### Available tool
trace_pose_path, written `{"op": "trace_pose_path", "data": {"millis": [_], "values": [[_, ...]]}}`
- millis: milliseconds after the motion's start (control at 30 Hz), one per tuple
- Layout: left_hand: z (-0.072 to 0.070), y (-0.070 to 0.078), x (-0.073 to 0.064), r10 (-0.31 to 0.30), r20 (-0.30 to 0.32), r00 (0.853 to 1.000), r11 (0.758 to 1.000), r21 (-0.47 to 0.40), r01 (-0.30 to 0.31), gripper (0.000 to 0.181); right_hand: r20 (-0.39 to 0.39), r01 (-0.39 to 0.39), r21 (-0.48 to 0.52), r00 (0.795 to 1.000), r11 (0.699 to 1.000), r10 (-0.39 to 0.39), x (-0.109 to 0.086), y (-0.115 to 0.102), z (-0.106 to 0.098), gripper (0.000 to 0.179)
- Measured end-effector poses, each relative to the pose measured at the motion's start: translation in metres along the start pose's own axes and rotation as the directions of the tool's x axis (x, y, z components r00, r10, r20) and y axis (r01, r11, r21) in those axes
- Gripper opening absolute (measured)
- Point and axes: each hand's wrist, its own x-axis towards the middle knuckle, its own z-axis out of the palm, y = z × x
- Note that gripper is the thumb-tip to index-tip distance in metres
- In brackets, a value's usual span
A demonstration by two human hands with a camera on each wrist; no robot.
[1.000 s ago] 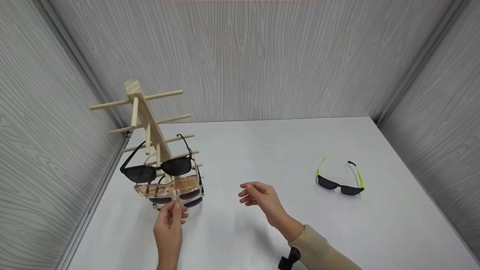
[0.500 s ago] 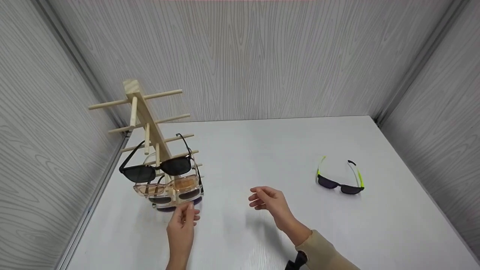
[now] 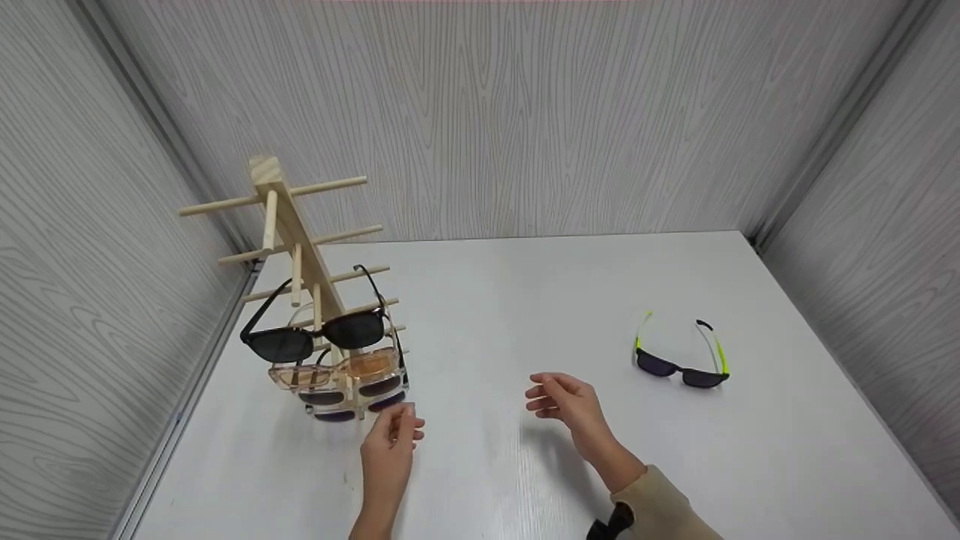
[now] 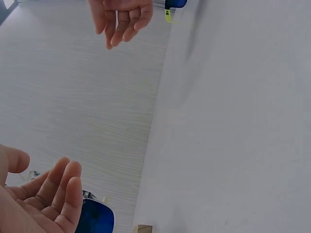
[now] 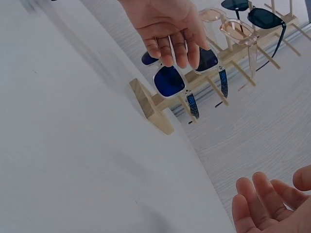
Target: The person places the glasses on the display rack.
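My left hand (image 3: 388,450) hovers just in front of the lower right of a wooden glasses rack (image 3: 292,232), its fingers loosely bent with nothing in them. Several pairs hang on the rack's pegs: black sunglasses (image 3: 354,330) on top, peach-tinted glasses (image 3: 371,365) below them, then clear-framed sunglasses (image 3: 321,398) and a dark-lensed pair (image 3: 334,416) lowest. In the right wrist view the lower lenses (image 5: 170,81) look deep blue. My right hand (image 3: 574,409) is held over the table to the right, fingers relaxed, holding nothing.
Black sunglasses with yellow-green temples (image 3: 679,371) lie on the white table (image 3: 510,300), right of my right hand. The rack's upper pegs (image 3: 330,186) carry no glasses. Grey wood-grain panels (image 3: 480,120) wall in the back and both sides.
My left hand has moved right, away from the lowest glasses, uncovering their lenses. My right hand has also drifted right. The glasses on the table stay put.
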Motion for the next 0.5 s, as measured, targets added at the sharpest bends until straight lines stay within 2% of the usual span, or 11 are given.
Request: {"op": "trace_pose_path", "data": {"millis": [200,500], "values": [[0.011,0.002,0.000,-0.005,0.044,0.999,1.000,0.010,0.004,0.024,-0.048,-0.018,0.001,0.999,1.000,0.018,-0.007,-0.010,-0.005,0.027],[0.026,0.003,0.001,0.013,0.098,0.995,1.000,-0.008,-0.012,0.024,-0.115,-0.049,0.003,0.992,0.999,0.049,-0.009,-0.004,-0.017,0.026]]}}
